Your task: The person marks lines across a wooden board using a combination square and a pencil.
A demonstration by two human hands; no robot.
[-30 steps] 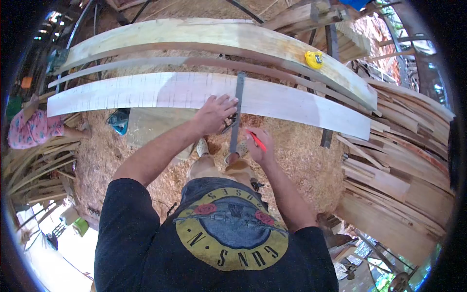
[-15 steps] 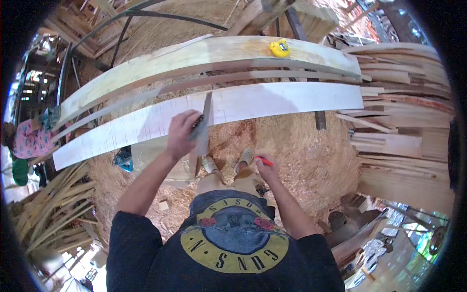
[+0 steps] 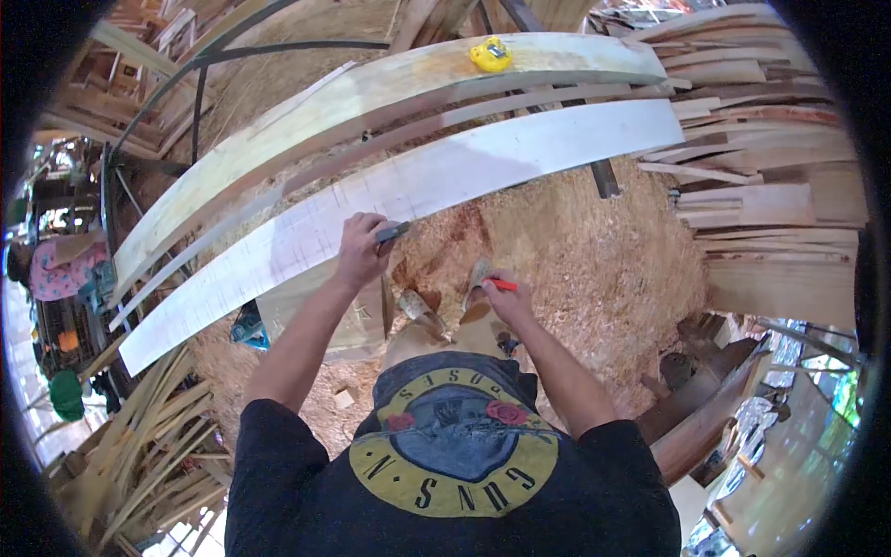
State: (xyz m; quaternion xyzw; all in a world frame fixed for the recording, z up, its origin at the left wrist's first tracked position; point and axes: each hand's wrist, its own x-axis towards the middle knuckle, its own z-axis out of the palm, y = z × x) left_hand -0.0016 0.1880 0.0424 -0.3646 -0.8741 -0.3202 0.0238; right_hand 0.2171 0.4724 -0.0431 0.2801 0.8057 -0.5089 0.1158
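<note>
A long curved pale board [image 3: 445, 162], with thin dark pencil lines across its left half, spans the view in front of me. Near its lower edge my left hand [image 3: 364, 243] is closed on a dark metal square [image 3: 393, 232], which shows end-on and foreshortened. My right hand [image 3: 510, 302] is lower and to the right, off the board, with its fingers closed around a red pencil [image 3: 502, 285]. Beyond the board lie a thin curved strip [image 3: 408, 133] and a thick curved beam [image 3: 371, 97]. A yellow tape measure [image 3: 491, 56] rests on the beam.
Stacked planks [image 3: 770, 204] fill the right side. Loose thin offcuts [image 3: 139, 446] lie at the lower left. A teal power tool [image 3: 249, 330] is by a flat panel [image 3: 320, 311] below the board. A person in pink [image 3: 65, 269] is at the far left.
The view has turned, so the boards now slope up to the right. My left hand has moved left along the board with the square, which has turned. My right hand still holds the pencil.
</note>
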